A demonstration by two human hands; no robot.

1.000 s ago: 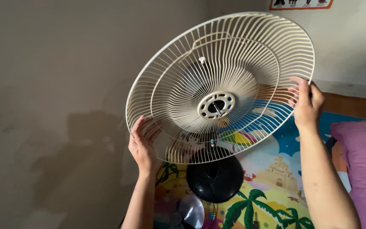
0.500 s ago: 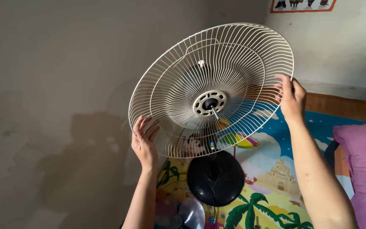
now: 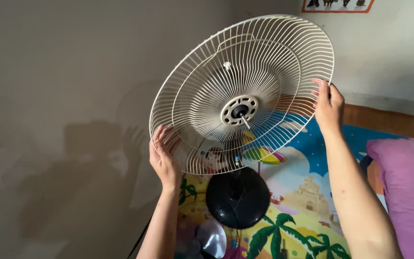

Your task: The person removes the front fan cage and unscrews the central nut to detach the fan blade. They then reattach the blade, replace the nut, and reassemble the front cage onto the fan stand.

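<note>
Cream wire fan guard [image 3: 245, 91] tilts between our hands: left hand [image 3: 164, 158] grips its lower rim, right hand [image 3: 329, 105] clasps its right edge.

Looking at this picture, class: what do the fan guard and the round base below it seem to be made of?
Fan guard: thin metal wire, probably cream-painted or coated, matte; fine radial spokes and rings. Its hub looks like moulded plastic. Round base: likely glossy black plastic, showing a soft sheen. Left hand and right hand grip the guard's rim.

Fan grille [image 3: 264, 72] between both hands
</note>
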